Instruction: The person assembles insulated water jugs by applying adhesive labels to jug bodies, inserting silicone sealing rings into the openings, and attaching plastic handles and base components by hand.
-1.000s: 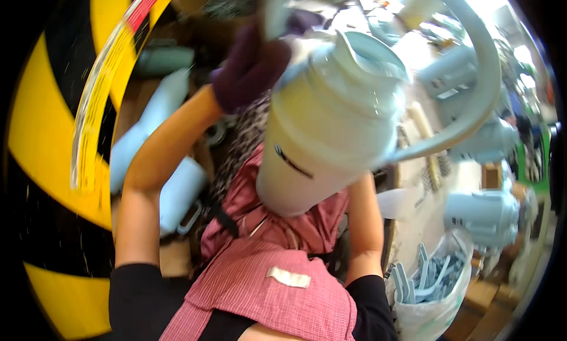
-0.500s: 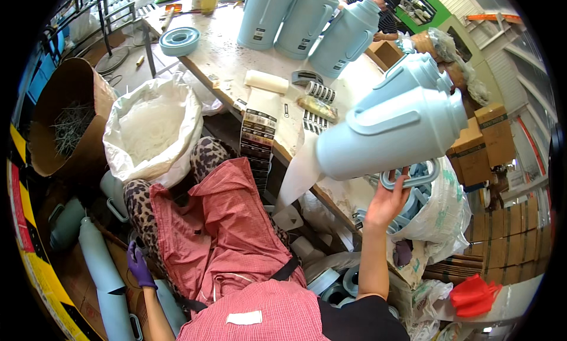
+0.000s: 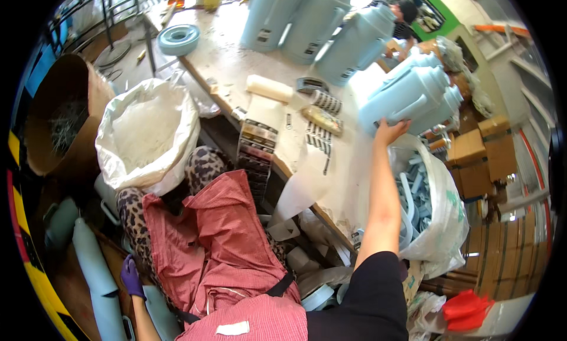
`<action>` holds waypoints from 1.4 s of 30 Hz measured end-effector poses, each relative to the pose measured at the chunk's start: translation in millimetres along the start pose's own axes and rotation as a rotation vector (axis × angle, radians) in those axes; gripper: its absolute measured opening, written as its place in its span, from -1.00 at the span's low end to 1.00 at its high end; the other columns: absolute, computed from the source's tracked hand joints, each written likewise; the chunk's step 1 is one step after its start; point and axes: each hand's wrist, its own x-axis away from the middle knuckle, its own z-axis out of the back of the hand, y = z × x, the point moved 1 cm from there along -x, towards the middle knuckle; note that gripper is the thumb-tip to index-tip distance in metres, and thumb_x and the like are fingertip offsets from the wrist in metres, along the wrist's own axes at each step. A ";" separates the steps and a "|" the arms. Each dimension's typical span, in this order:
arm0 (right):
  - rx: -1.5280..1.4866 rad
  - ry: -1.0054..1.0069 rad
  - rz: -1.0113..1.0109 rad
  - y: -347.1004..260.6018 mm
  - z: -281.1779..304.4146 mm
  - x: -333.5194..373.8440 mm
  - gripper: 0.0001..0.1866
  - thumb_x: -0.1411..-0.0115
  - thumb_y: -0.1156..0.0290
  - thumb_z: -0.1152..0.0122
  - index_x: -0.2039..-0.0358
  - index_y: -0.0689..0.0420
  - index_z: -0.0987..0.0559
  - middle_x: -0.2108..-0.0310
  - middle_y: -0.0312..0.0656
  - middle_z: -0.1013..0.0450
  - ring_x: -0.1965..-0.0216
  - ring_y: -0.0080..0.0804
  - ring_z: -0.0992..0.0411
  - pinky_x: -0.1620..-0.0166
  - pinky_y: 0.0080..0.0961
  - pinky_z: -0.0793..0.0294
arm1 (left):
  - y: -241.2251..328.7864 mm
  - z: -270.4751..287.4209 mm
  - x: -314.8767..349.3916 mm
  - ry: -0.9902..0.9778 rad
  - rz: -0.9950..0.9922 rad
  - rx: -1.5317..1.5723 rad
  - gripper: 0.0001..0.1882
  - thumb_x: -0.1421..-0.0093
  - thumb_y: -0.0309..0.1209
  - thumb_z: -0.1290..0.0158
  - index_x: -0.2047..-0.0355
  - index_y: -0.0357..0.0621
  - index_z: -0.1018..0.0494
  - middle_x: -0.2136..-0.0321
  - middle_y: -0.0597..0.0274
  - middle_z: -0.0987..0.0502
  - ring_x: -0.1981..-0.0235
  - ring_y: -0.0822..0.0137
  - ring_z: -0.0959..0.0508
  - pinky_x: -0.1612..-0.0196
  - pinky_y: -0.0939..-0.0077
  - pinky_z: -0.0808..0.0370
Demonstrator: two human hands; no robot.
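Note:
My right hand [image 3: 390,130] reaches out over the worktable [image 3: 236,63] and grips the base of a pale blue plastic jug [image 3: 407,96] that lies tilted among other jugs at the table's far right. My left hand [image 3: 132,276], in a purple glove, hangs low at my left side, touching a pale blue cylinder shell [image 3: 97,279] leaning near the floor. A red checked apron [image 3: 218,240] covers my lap.
Several tall pale blue jugs [image 3: 313,19] stand at the back of the table. Strips of labels [image 3: 257,140] and a paper roll [image 3: 269,88] lie on it. A white sack [image 3: 147,134] sits left, a bag of blue handles [image 3: 425,205] right, cardboard boxes [image 3: 484,158] beyond.
The jug was held high in front of the camera a second ago. My right hand has carried it down to the far right of the table. My left hand dropped to my side.

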 end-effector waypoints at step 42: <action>-0.921 -1.630 1.246 -664.3 152.2 311.5 -0.76 -0.20 0.20 -0.34 0.33 0.12 -0.71 0.47 0.00 -0.59 0.40 0.02 -0.58 0.24 -0.13 -0.56 | 161.0 56.2 -85.0 0.716 -0.348 0.229 -0.53 -0.39 -0.30 -0.08 -0.25 -0.18 -0.34 -0.12 0.12 -0.44 -0.14 0.11 -0.45 -0.27 0.21 -0.32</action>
